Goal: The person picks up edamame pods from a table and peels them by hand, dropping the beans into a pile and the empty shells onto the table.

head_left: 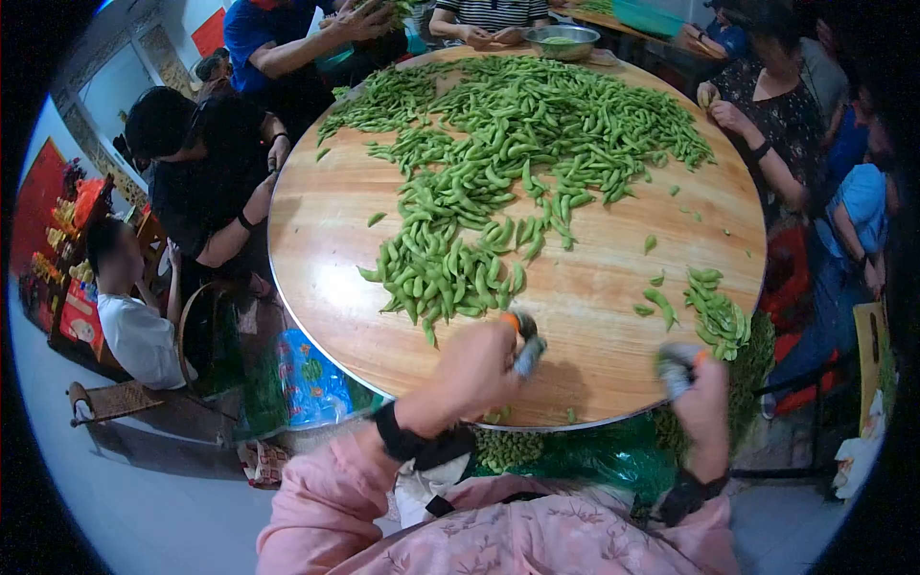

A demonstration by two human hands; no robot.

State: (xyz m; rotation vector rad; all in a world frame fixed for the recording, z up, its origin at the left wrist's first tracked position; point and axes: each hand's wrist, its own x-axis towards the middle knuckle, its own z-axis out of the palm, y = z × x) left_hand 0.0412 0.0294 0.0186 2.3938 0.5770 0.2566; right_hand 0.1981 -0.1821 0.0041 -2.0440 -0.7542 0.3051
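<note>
Green pods (pixel 537 125) lie in a large spread over the round wooden table (pixel 594 316). My left hand (pixel 471 372) is over the table's near edge, just below the closest pods; its fingers are curled, with grey and orange coverings at the tips. Whether it holds anything is too blurred to tell. At the right near edge is my right hand (pixel 698 383), smeared by motion, with similar coverings on its fingers. A small pile of flattened, pale green pods (pixel 717 316) lies just above it.
Several people stand or sit around the table. A metal bowl (pixel 562 42) sits at its far edge. Below the near edge are a heap of small green pieces (pixel 510 448) and green plastic sheeting (pixel 585 470). A blue bag (pixel 314 379) lies at the lower left.
</note>
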